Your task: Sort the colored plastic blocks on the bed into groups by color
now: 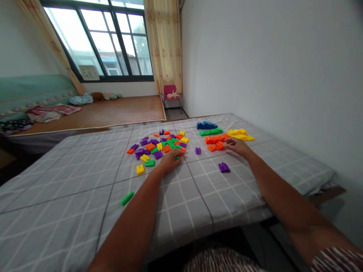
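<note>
My left hand (169, 161) is at the right edge of a mixed pile of small plastic pieces shaped like paired tubes. Its fingers are closed around a green plastic piece (177, 157), partly hidden, beside orange ones. My right hand (238, 147) is at the end of a row of orange plastic pieces (216, 139), its fingertips pinched on an orange plastic piece (220, 146). Behind that row lie a green row (211, 132) and a blue group (207, 125); yellow pieces (241, 134) lie to the right. Two purple pieces (197, 150) (224, 167) lie apart nearer me.
A grey checked cloth (70, 181) covers the table. A lone green piece (127, 198) lies near my left forearm, and a yellow one (140, 169) at the pile's front. A white wall (269, 68) borders the right side. Beyond are a bed (127, 107) and a pink chair (170, 90).
</note>
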A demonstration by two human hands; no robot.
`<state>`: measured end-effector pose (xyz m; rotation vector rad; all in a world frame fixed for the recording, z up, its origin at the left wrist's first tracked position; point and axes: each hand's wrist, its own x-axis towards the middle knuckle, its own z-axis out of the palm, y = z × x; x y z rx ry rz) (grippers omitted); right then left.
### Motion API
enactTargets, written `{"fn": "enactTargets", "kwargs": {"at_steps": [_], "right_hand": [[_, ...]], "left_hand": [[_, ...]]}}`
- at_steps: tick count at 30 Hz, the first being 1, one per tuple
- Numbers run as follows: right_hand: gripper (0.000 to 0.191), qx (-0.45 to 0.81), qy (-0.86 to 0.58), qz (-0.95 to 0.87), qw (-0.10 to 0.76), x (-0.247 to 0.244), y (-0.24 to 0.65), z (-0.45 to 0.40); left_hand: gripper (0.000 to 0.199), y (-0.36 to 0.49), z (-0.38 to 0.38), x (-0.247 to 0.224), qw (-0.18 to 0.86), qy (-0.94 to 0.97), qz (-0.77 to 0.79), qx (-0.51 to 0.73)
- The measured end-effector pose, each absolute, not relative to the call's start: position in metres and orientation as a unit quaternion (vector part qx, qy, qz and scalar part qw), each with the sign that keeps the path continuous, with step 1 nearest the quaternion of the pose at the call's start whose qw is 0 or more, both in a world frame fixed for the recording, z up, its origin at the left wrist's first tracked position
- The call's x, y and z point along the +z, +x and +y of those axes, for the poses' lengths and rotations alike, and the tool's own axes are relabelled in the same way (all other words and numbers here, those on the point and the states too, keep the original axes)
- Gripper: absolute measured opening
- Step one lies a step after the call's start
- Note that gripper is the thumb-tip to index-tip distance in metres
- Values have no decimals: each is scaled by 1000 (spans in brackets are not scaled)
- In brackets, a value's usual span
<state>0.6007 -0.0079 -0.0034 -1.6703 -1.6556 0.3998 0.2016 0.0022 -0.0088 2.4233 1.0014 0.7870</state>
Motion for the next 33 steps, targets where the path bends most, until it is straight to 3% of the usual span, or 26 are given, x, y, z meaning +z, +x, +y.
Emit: {"fn": "enactTargets", "kwargs": {"at_steps": [3, 9, 16, 22, 27, 30, 33], "right_hand": [[44, 160, -666, -644, 341, -14, 598, -12], [34, 59, -689, -652, 313, -20, 581, -8], [43, 12, -665, -678, 314, -8, 575, -11], [32, -86, -511, -830, 207, 4, 544, -18], [22, -122, -531, -821, 169, 4, 533, -13], [27, -98, -550, -799, 222, 14, 538, -11], [31, 36, -559, -785, 264, 32, 547, -24]], "left_hand": [[31, 202, 2, -9, 197, 865, 367, 280], [32, 202, 4, -10, 202, 866, 360, 284], [31, 201, 3, -10, 198, 864, 365, 285], [28, 202, 1, -8, 199, 862, 363, 291], [29, 202, 1, -8, 200, 863, 364, 288], [28, 202, 3, -10, 194, 864, 366, 286], [29, 201, 4, -11, 191, 868, 362, 281]]}}
